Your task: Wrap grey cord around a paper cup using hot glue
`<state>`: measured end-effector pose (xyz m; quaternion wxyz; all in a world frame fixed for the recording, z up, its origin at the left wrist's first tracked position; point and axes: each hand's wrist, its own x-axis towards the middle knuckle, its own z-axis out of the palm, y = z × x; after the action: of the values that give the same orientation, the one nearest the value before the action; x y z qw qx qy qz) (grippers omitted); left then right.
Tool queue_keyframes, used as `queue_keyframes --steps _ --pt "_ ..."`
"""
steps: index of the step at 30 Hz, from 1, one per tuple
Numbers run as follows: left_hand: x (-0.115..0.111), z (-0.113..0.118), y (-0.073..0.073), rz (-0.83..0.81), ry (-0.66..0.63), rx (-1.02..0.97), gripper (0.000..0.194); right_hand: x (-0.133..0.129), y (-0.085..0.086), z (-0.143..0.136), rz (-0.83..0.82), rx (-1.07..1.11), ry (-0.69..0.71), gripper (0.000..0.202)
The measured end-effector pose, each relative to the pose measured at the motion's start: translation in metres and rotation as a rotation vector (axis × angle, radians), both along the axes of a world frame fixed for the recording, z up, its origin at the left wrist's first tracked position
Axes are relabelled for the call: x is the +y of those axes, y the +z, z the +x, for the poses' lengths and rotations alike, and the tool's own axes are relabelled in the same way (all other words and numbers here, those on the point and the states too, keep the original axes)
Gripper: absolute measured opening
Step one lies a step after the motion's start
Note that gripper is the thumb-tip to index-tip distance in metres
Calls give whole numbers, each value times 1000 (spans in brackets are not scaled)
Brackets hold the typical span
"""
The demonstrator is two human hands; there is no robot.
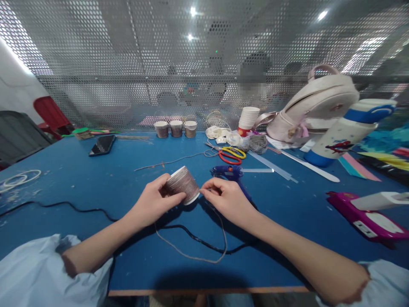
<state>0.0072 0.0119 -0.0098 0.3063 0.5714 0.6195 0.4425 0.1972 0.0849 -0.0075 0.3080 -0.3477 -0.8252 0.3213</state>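
Observation:
A paper cup [182,186] wound with grey-brown cord is tilted on its side above the table, its pale rim facing lower right. My left hand [153,199] is closed around it, thumb along the near side. At the rim, my right hand [227,199] is closed in a pinch on the thin cord [204,259], though the fingertips partly hide it. The cord's slack hangs in a loop below both hands. Just beyond my right hand lies a blue glue gun [228,171] with a clear glue stick in its back.
Red-and-yellow scissors [230,156], several wrapped cups [176,128], stacked paper cups [248,120] and a phone [102,145] lie farther back. At right are a bottle [341,135], backpack [315,106] and magenta power strip [367,215]. A black cable [198,239] crosses the blue table [79,183].

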Motion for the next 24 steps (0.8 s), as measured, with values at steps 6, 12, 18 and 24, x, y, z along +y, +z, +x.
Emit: queue_keyframes --steps 6,12,18,24 --pt "0 -1 0 2 -29 -16 21 3 -2 1 -73 -14 5 15" --pt "0 -4 0 4 -69 -19 20 4 -3 1 -126 -18 18 17" --pt "3 -8 -1 -20 -95 -53 22 6 -4 0 -237 19 32 18" --pt "6 -12 -2 -78 -125 -231 31 8 -5 0 -481 151 73 20"
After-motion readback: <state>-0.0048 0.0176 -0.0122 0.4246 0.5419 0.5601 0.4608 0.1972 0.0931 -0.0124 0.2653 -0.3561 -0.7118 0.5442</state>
